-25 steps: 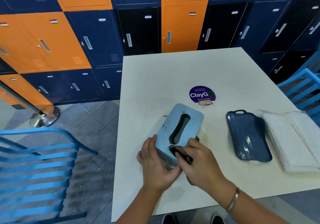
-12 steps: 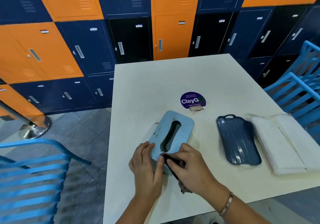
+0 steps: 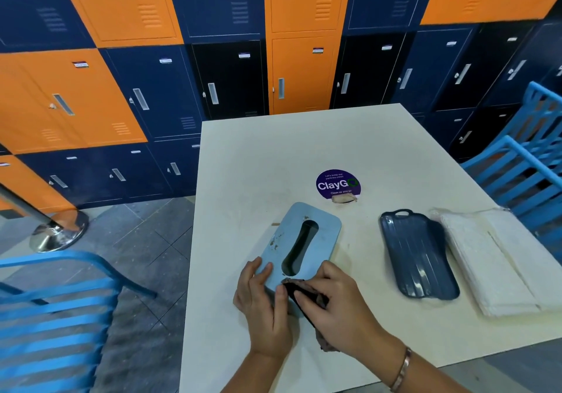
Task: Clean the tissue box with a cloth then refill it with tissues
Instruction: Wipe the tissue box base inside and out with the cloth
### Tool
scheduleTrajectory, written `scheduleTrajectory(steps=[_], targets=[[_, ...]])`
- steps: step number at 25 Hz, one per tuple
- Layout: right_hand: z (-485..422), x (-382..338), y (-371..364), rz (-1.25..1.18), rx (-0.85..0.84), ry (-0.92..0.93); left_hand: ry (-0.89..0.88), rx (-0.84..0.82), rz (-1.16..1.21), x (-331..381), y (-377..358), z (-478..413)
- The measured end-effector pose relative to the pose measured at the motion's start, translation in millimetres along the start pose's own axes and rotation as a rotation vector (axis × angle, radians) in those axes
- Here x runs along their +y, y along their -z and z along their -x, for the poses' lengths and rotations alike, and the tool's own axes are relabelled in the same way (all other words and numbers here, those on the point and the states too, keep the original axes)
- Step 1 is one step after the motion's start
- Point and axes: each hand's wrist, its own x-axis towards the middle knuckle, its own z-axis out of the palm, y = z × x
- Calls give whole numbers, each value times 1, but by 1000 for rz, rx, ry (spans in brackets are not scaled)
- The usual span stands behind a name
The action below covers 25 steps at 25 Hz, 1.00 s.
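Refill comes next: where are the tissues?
Head view: the tissues lie at the right edge of the table, just right of the dark tray.

We count one table (image 3: 273, 164), one light-blue tissue box (image 3: 322, 231), one dark cloth (image 3: 291, 286), one dark-blue tray (image 3: 418, 258), one stack of white tissues (image 3: 492, 261), one round purple sticker (image 3: 337, 184), and two hands: left hand (image 3: 264, 310), right hand (image 3: 343, 310).
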Motion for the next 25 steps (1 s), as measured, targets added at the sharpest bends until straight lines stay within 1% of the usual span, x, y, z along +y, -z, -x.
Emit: scheduleTrajectory(steps=[3, 4, 6, 8, 9, 11, 12, 13, 15, 16, 19, 20, 23, 24, 25], targets=[[-5, 4, 9, -20, 10, 30, 1, -1, 25, 0, -1, 0], [-10, 6, 15, -31, 32, 14, -1, 1, 26, -1, 0, 0], [-23, 14, 29, -70, 104, -97, -14, 10, 21, -2, 0, 0], [-33, 20, 40, 0, 199, -141, -15, 13, 11, -2, -1, -1], [-35, 19, 41, 40, 194, -105, -11, 12, 0, -2, -1, -2], [-30, 19, 36, 114, 73, 43, -13, 4, -24, -1, -2, 0], [-29, 21, 34, 136, 18, 79, -22, -1, -32, 0, -2, 0], [-29, 23, 34, 142, 7, 65, -33, -6, -37, 1, -1, 1], [-29, 21, 37, 138, 46, 27, -41, -23, -63, 2, -1, 2], [-27, 20, 35, 141, 42, 45, -42, -30, -81, 2, -1, 2], [-17, 17, 28, 188, -104, 164, -55, -30, -116, 2, -3, 1], [-22, 19, 30, 216, -98, 151, -63, -26, -125, 3, -3, 0], [-44, 26, 41, 259, 94, 10, -74, -34, -154, 4, -3, 0], [-46, 25, 41, 261, 116, -3, -82, -40, -171, 5, -2, -1], [-46, 23, 38, 264, 86, 24, -92, -36, -183, 6, -2, -1]])
